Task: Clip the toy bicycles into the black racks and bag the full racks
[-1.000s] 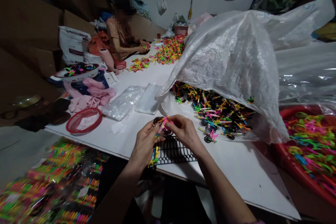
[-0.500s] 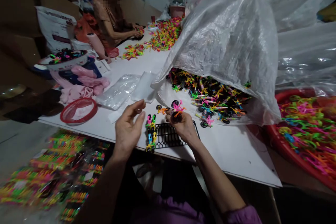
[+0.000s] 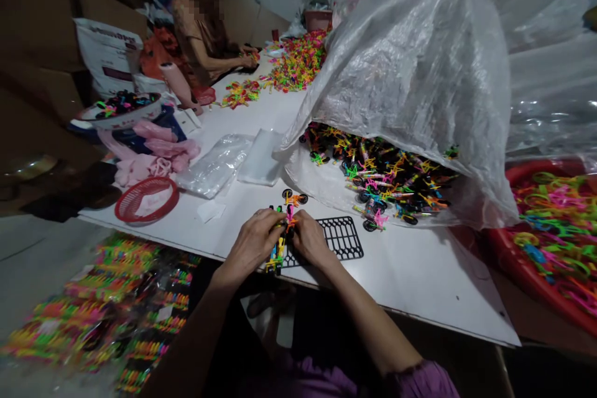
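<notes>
A pink and orange toy bicycle [image 3: 290, 216] stands at the left part of a black plastic rack [image 3: 342, 237] on the white table. My right hand [image 3: 310, 237] is closed on the bicycle from the right. From the other side my left hand [image 3: 259, 237] has its fingers closed at the same bicycle; its fingertips are partly hidden. More toy bicycles [image 3: 276, 254], green, yellow and blue, sit upright in the rack's left end under my left hand. An orange toy bicycle [image 3: 295, 198] lies just behind the rack.
A large clear plastic bag [image 3: 410, 68] spills many toy bicycles [image 3: 387, 174] on the right. Flat plastic bags [image 3: 217, 165] and a red basket [image 3: 122, 202] lie left. A red tub [image 3: 501, 242] holds coloured parts. Packed bags [image 3: 102, 298] cover the floor. Another person [image 3: 200, 37] works at the far end.
My right hand has moved left with the pink and orange bicycle to the rack's left part. My left hand, open before, has come right and closed at it.
</notes>
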`<state>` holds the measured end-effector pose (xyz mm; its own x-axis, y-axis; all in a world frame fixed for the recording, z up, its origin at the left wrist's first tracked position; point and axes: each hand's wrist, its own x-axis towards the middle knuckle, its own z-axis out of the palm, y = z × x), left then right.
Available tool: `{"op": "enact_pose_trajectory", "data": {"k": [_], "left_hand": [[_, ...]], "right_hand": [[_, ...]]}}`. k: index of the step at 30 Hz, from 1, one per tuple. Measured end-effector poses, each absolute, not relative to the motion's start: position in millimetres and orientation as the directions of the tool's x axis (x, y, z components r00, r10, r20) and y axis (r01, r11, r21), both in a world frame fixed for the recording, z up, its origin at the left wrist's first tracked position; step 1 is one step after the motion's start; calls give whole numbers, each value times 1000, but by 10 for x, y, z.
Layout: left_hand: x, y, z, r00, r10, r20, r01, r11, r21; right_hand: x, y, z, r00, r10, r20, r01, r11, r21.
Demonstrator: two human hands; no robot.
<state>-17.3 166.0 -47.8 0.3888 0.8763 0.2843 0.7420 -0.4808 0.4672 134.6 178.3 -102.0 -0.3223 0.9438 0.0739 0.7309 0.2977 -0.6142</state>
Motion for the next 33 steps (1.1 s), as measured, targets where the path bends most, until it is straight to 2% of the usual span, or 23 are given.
{"op": "enact_pose_trajectory", "data": {"k": [4,9,14,17,19,20,22,24,25,30,33], "left_hand": [[-152,1663,-488,429,859,280,728,-513,455],[-60,1617,-503,403,867,293,791,-491,365],[-47,1486,-540,418,838,351,781,-529,333],[-81,1429,-577,441,801,404,757,-574,311],[-106,1426,-601,474,765,436,733,-617,286],[-116,1432,-613,488,742,459,720,-640,269],[-128,1449,-637,502,700,508,699,-674,238],[-139,1458,-664,505,676,537,695,-687,211],[-148,1459,-681,509,667,545,695,-691,196],[-225,1462,-751,582,593,556,662,-743,98],[-225,1480,-732,592,614,522,663,-739,118]], "right_hand": [[1386,1793,-991,-411,911,42,777,374,-506],[1367,1798,-1006,-467,883,42,772,431,-468],[1363,1607,-1105,-416,906,78,764,394,-511],[1551,1690,-1083,-495,864,97,649,442,-620],[1794,1927,-984,-480,871,108,649,435,-624],[1939,2085,-915,-417,904,99,716,394,-576],[2227,2422,-770,-212,975,68,905,222,-362],[2450,2709,-671,-63,996,56,989,70,-129],[2525,2815,-652,-27,998,55,998,30,-55],[2673,3021,-754,12,997,78,1000,-13,18],[2771,3085,-759,3,998,69,999,-5,32]]}}
